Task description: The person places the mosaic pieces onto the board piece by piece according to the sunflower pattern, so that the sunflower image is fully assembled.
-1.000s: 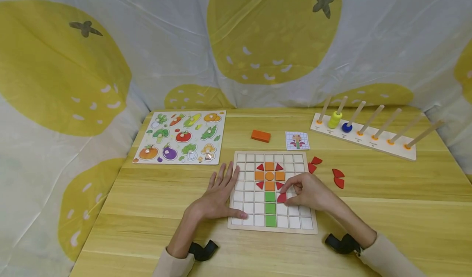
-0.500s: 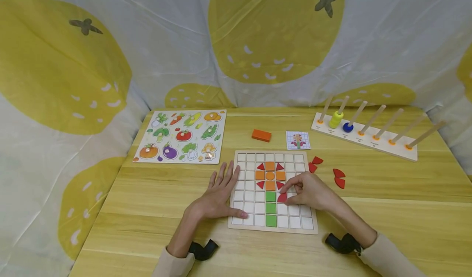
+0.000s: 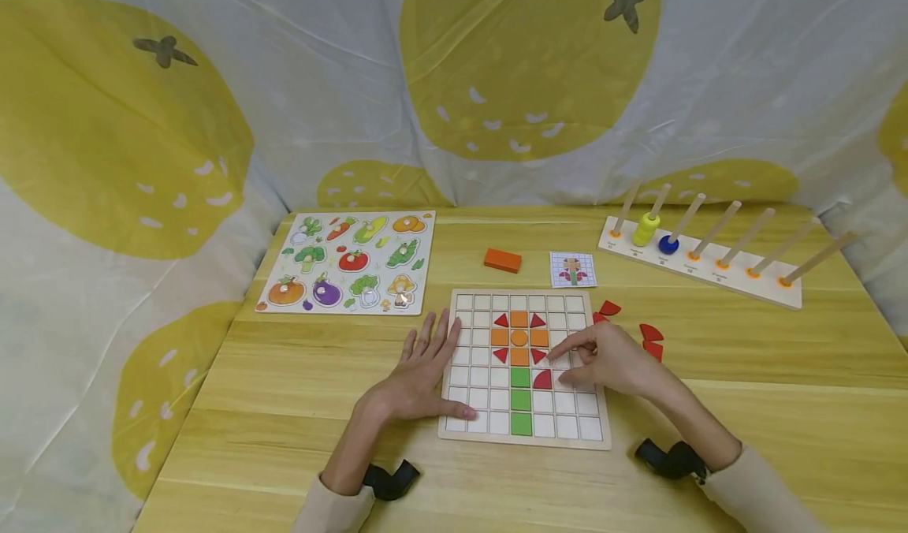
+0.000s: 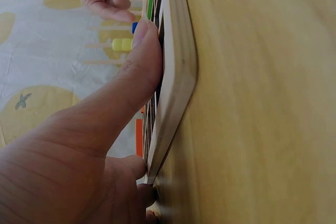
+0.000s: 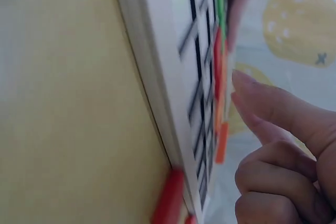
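Note:
A wooden grid board [image 3: 489, 423] lies flat on the table, with orange squares, an orange circle [image 3: 519, 337], small red triangles and a column of green squares [image 3: 521, 400] set in its cells. One red quarter-circle piece [image 3: 542, 379] sits in the cell right of the top green square. My left hand [image 3: 418, 375] rests on the board's left edge, fingers spread and thumb on the near left cells. Just right of the red piece, my right hand [image 3: 613, 359] hovers over the board, index finger and thumb apart with nothing between them.
Loose red quarter-circle pieces [image 3: 651, 333] lie right of the board. Behind it are an orange block [image 3: 503, 260] and a pattern card [image 3: 573, 269]. A vegetable puzzle [image 3: 347, 265] lies at back left; a peg stand [image 3: 698, 265] with yellow and blue beads stands at back right.
My right hand has let go of the red quarter-circle piece and drawn back slightly to the right, leaving the piece in its cell. My left hand has stayed on the board's edge.

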Demonstrator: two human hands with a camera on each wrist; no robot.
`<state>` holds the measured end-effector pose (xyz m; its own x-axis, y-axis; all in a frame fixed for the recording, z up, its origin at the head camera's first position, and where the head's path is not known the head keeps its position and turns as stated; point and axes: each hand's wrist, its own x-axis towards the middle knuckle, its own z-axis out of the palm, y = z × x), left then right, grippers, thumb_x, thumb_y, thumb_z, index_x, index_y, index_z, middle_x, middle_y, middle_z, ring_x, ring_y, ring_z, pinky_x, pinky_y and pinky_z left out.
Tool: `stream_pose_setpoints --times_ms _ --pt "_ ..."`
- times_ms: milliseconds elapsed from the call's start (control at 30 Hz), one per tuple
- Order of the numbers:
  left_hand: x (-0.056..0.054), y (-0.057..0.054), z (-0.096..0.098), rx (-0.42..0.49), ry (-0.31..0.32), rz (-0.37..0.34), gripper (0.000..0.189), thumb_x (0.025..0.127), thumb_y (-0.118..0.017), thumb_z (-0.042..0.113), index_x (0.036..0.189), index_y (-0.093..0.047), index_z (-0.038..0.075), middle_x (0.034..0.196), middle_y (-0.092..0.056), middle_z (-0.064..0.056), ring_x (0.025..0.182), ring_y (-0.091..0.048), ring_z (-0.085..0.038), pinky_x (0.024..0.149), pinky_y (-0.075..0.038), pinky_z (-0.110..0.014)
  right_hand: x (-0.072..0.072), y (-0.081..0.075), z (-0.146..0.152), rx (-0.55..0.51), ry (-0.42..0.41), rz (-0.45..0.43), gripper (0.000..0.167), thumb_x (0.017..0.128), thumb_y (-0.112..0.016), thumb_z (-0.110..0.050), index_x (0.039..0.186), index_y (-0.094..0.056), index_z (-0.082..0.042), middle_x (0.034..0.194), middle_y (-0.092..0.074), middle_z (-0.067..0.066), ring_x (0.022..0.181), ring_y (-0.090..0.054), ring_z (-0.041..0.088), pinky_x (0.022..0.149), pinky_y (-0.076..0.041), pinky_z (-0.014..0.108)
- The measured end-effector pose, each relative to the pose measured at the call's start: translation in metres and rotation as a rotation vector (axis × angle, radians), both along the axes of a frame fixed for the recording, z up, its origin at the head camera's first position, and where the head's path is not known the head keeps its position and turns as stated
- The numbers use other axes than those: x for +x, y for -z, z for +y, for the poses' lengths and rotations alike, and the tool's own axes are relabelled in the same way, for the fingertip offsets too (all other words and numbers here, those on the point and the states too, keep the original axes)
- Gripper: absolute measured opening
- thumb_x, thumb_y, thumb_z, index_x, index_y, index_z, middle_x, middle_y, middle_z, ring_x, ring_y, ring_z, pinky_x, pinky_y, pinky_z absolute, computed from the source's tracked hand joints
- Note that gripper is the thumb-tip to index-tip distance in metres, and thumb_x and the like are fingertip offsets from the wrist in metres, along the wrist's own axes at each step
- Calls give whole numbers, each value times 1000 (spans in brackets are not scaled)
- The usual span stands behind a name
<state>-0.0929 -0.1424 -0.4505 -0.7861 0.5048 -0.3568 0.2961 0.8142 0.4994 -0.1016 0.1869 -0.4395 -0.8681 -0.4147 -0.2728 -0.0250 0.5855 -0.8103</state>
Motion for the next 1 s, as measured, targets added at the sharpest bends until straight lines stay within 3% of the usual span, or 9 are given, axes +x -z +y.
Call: stream_pose_setpoints --times_ms 267,467,733,1000 --pt "-1 1 0 6 2 0 134 78 -85 57 167 2 8 173 20 -12 160 21 -36 129 8 -62 -19 -9 47 51 144 58 26 89 -82 -19 113 -79 -9 63 -35 -4 53 -31 8 48 -26 24" --pt "-2 4 -1 6 -1 -5 134 78 -85 58 167 4 9 173 21 -11 160 22 -35 129 8 -62 -30 -4 69 88 237 28 36 92 -79 -23 124 -74 -6 63 -34 -3 49 -30 10 45 -25 26" --pt "-1 2 -1 8 5 1 134 78 -85 58 167 3 7 173 20 -13 161 20 -36 129 7 -63 -40 4 72 81 238 33 38 92 -79 -18 127 -73 -2 59 -31 -6 49 -29 8 46 -28 26" --pt "1 2 -2 31 8 18 134 78 -86 57 166 1 6 173 18 -15 160 19 -39 128 6 -65 -42 6 72 79 233 15 34 91 -80 -19 119 -76 0 59 -29 -6 51 -31 9 49 -31 27"
